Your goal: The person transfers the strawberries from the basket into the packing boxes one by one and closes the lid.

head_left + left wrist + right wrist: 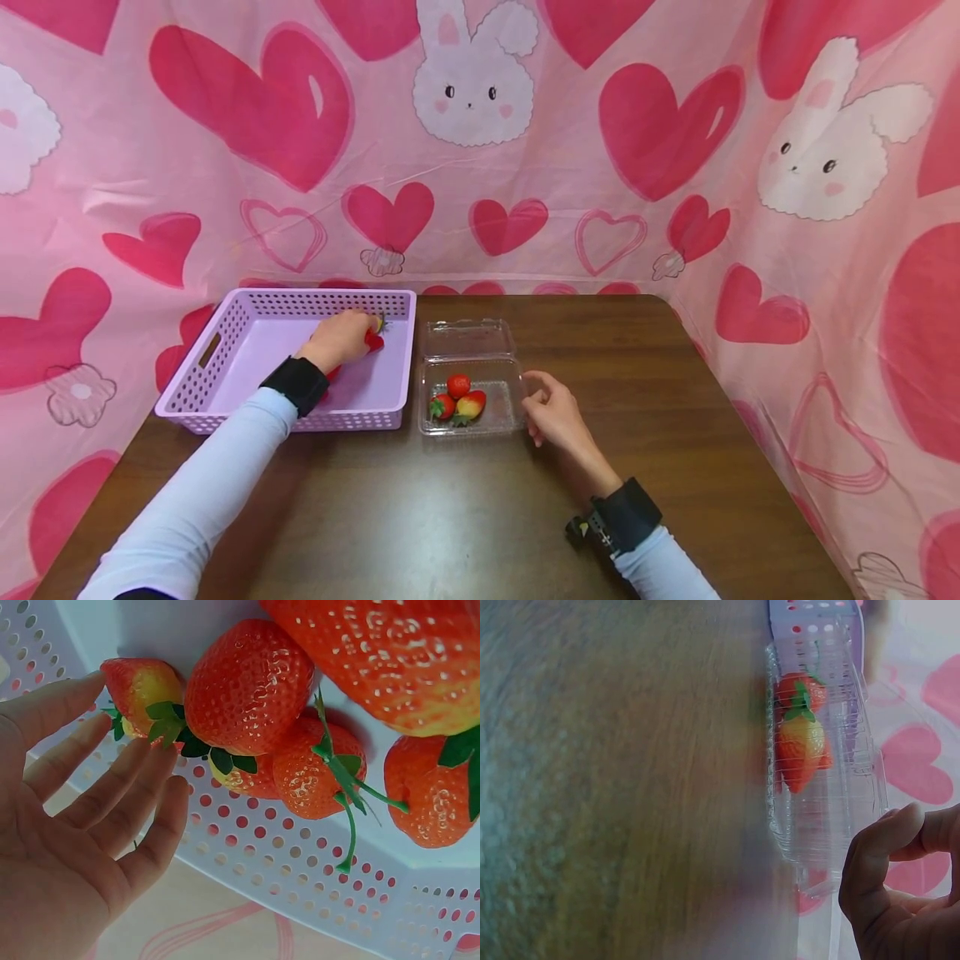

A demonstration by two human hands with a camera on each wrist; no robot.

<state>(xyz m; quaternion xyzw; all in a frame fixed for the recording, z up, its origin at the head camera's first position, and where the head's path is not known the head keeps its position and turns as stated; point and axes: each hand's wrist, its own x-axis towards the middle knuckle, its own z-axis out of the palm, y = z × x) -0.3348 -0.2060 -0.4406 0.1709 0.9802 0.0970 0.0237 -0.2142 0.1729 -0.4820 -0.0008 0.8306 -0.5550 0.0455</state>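
Lavender plastic basket [262, 358], perforated, at left on a brown wood-grain surface [450, 508], with glossy strawberries [247, 686] inside. The left hand [343, 337] is within it, fingers parted and only slightly bent, the tips at a red-and-yellow strawberry [146, 690]. To the right, a clear clamshell [501, 417], lid [468, 340] folded open, contains three further strawberries [470, 405]; the right hand [555, 412], thumb and forefinger curled, is at its right rim, and whether it pinches cannot be told.

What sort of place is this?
Probably a staged tabletop corner, though the room beyond is hidden: pink sheeting with hearts and rabbits surrounds a brown table, where a purple basket and clear plastic box hold strawberries.
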